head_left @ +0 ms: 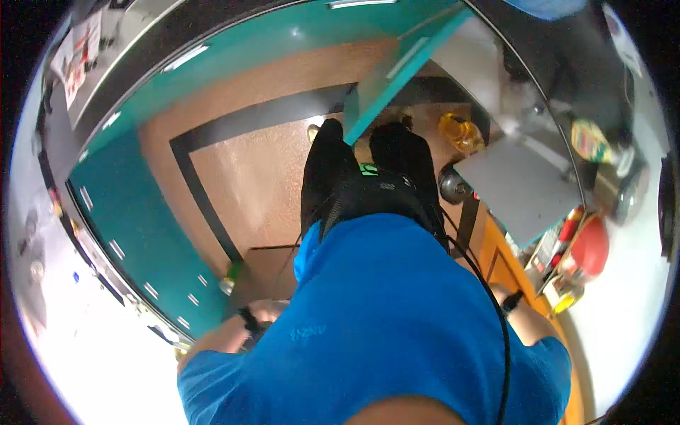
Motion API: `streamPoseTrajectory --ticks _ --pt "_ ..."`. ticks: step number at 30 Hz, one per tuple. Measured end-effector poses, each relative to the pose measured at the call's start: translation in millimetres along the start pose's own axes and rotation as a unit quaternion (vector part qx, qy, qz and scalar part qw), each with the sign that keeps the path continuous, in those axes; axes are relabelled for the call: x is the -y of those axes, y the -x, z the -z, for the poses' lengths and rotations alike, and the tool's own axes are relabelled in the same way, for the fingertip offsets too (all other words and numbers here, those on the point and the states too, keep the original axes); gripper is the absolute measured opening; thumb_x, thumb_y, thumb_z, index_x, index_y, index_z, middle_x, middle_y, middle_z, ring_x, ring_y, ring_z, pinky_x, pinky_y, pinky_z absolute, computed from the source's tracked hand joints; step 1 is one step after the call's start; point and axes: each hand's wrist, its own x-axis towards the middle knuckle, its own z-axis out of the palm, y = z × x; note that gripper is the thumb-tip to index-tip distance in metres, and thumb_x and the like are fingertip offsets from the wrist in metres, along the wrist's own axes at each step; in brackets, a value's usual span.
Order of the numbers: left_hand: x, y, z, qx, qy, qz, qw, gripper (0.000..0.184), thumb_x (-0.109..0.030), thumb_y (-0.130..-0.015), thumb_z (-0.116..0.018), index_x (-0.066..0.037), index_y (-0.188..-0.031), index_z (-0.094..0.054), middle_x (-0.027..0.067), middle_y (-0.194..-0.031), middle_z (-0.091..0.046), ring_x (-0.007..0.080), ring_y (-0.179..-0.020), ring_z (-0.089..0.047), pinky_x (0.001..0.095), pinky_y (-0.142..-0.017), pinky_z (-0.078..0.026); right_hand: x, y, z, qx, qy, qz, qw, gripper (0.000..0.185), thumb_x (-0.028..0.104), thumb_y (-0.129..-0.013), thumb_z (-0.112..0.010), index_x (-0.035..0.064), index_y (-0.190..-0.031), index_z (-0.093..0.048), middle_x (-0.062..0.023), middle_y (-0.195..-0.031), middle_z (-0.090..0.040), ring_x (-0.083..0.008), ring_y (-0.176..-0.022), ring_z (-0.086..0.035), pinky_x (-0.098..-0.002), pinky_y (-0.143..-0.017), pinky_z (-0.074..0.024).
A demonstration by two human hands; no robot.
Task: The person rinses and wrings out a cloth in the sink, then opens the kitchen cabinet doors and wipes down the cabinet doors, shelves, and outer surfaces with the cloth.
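Observation:
My left hand (pixel 268 309) is low at my left side, beside my blue shirt, with a dark band on the wrist. Its fingers are mostly hidden, and something dark below it is too unclear to name. My right hand (pixel 500 292) is by my right side, near an orange wooden panel (pixel 501 256). A black watch or band (pixel 512 302) circles that wrist, and the fingers are out of sight behind the shirt. In front of my legs a teal cabinet door (pixel 397 81) stands open. A grey panel with a teal edge (pixel 524 185) juts out at my right.
An amber, see-through object (pixel 460 133) and a dark rounded object (pixel 453 185) sit low near the grey panel. Teal drawers (pixel 134 234) line the left side. On the right counter are a red rounded item (pixel 589 246) and a yellow-green packet (pixel 589 142). A black cable (pixel 500 319) crosses my shirt.

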Motion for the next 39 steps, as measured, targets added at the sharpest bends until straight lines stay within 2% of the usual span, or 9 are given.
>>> streamPoseTrajectory --ticks 1,2,6,19,24,31,34,36,39 --pt "-11 10 16 0.041 0.0 -0.017 0.999 0.037 -0.02 -0.088 -0.068 -0.005 -0.122 -0.071 0.0061 -0.102 -0.076 0.0125 -0.084 -0.069 0.0301 -0.077 -0.056 -21 48 21 -0.076 -0.097 -0.006 0.992 0.034 0.026 -0.101 -0.053 0.0018 -0.119 -0.068 -0.0169 -0.122 -0.069 -0.0306 -0.118 -0.063 -0.0425 -0.101 -0.046" --pt "-19 17 38 0.062 -0.004 -0.026 0.998 0.037 -0.02 -0.088 -0.068 -0.005 -0.122 -0.071 0.0059 -0.102 -0.076 0.0122 -0.084 -0.069 0.0298 -0.076 -0.056 -95 30 27 -0.117 -0.068 0.423 0.896 0.043 0.031 -0.096 -0.061 -0.0008 -0.125 -0.066 -0.0148 -0.124 -0.069 -0.0277 -0.118 -0.063 -0.0369 -0.103 -0.0449" --pt "-41 3 158 0.026 -0.021 -0.031 0.999 0.037 -0.017 -0.087 -0.068 -0.005 -0.122 -0.071 0.0043 -0.098 -0.076 0.0076 -0.08 -0.068 0.0256 -0.073 -0.055 60 79 303 0.074 -0.292 0.009 0.954 0.044 0.027 -0.092 -0.071 0.0044 -0.129 -0.065 -0.0025 -0.113 -0.071 -0.0125 -0.102 -0.063 -0.0287 -0.093 -0.0484" --pt "-104 -212 395 0.068 -0.29 -0.044 0.954 0.048 -0.039 -0.085 -0.08 -0.008 -0.119 -0.069 0.0016 -0.096 -0.073 0.0112 -0.077 -0.065 0.0275 -0.068 -0.052 41 -125 466 -0.131 0.168 0.073 0.974 0.056 0.052 -0.086 -0.066 0.0032 -0.113 -0.069 -0.0202 -0.097 -0.072 -0.0353 -0.093 -0.069 -0.0434 -0.075 -0.0532" --pt "-91 -258 428 0.033 -0.288 -0.054 0.956 0.027 -0.035 -0.093 -0.068 -0.008 -0.097 -0.068 -0.0016 -0.087 -0.073 0.0082 -0.069 -0.061 0.0267 -0.06 -0.048 -19 -141 481 -0.403 0.317 -0.051 0.857 0.052 0.049 -0.08 -0.076 0.0083 -0.112 -0.071 -0.0172 -0.096 -0.073 -0.0371 -0.095 -0.069 -0.0439 -0.081 -0.0529" --pt "-7 -269 479 -0.243 -0.379 -0.045 0.892 0.03 -0.029 -0.095 -0.065 -0.007 -0.115 -0.068 0.0043 -0.097 -0.074 0.0112 -0.081 -0.064 0.0279 -0.072 -0.05 -58 -122 452 -0.828 0.038 0.196 0.524 0.039 0.025 -0.089 -0.072 0.0055 -0.122 -0.067 -0.0173 -0.115 -0.072 -0.0295 -0.11 -0.068 -0.0379 -0.095 -0.0515" --pt "49 -236 507 -0.421 -0.355 -0.239 0.8 0.022 -0.017 -0.091 -0.065 -0.004 -0.108 -0.07 0.0077 -0.096 -0.073 0.0169 -0.092 -0.067 0.0313 -0.08 -0.052 -31 -93 421 -0.899 -0.038 0.303 0.315 0.041 0.026 -0.091 -0.072 0.0032 -0.125 -0.066 -0.0149 -0.117 -0.072 -0.023 -0.11 -0.067 -0.0346 -0.096 -0.05" --pt "-61 -200 356 -0.712 -0.487 -0.103 0.495 0.023 -0.023 -0.095 -0.054 -0.01 -0.099 -0.072 0.015 -0.093 -0.071 0.0341 -0.085 -0.068 0.0428 -0.071 -0.053 -3 -60 418 -0.904 -0.063 0.368 0.206 0.037 0.025 -0.093 -0.071 0.0053 -0.124 -0.067 -0.0133 -0.115 -0.073 -0.0194 -0.107 -0.067 -0.033 -0.095 -0.0492" --pt "-113 -181 294 -0.826 -0.338 -0.313 0.325 0.039 -0.027 -0.097 -0.059 -0.002 -0.127 -0.057 0.0177 -0.104 -0.07 0.0281 -0.083 -0.067 0.0399 -0.078 -0.053 36 -21 434 -0.926 0.061 0.365 0.071 0.033 0.025 -0.093 -0.07 0.0101 -0.122 -0.069 -0.0152 -0.117 -0.068 -0.0294 -0.11 -0.065 -0.0373 -0.095 -0.0502"
